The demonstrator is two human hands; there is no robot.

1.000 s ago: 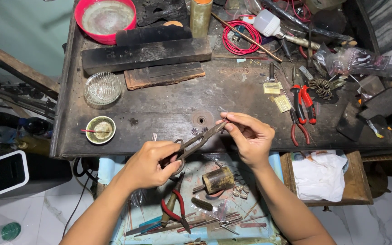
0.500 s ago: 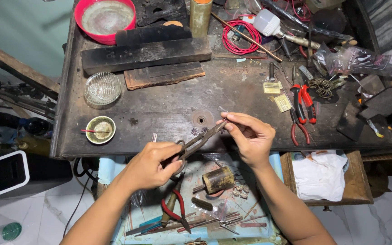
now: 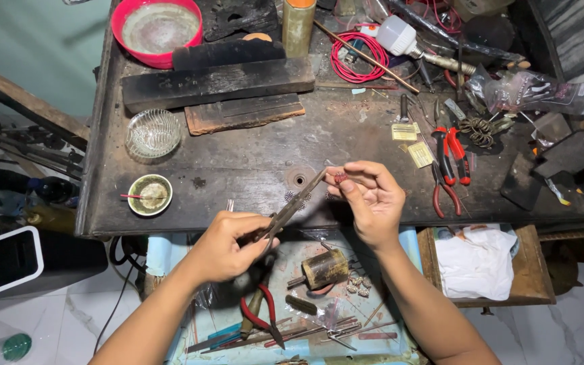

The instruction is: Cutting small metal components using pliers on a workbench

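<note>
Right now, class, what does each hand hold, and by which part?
The left hand grips metal pliers by the handles. The right hand pinches a small reddish piece between its fingertips at the plier tips.

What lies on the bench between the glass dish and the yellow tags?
In the head view, between the glass dish and the yellow tags lies only a brown slab near the dish; the rest is bare dark benchtop.

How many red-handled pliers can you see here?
3: two on the workbench at right, one above the other; a third in the open drawer below the left hand. Clutter may hide more.
</note>
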